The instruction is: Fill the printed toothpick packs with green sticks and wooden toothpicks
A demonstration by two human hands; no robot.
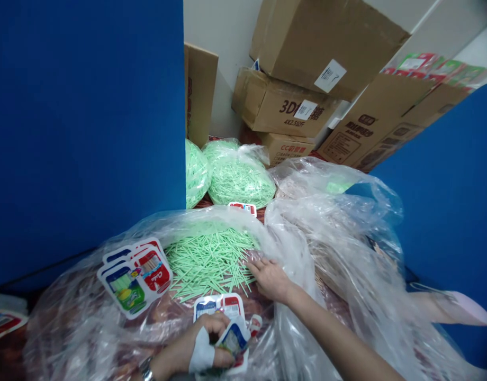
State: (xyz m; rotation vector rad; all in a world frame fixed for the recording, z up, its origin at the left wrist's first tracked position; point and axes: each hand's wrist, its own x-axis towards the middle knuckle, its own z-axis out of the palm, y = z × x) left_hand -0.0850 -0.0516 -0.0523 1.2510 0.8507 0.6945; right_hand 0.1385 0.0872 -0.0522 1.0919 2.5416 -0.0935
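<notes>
My left hand (196,346), with a white bandage on the thumb, is closed on a small printed packet (232,338) low in the middle. My right hand (269,278) reaches forward with fingers spread, touching the edge of a pile of thin green sticks (207,259) that lies on clear plastic. White, red and blue packets (219,306) lie between the two hands. A fanned stack of printed packets (136,278) rests to the left of the sticks.
Crumpled clear plastic bags (339,238) cover the surface. Two bags of green sticks (237,177) sit behind. Blue partitions (84,121) stand left and right. Cardboard boxes (323,47) are stacked at the back.
</notes>
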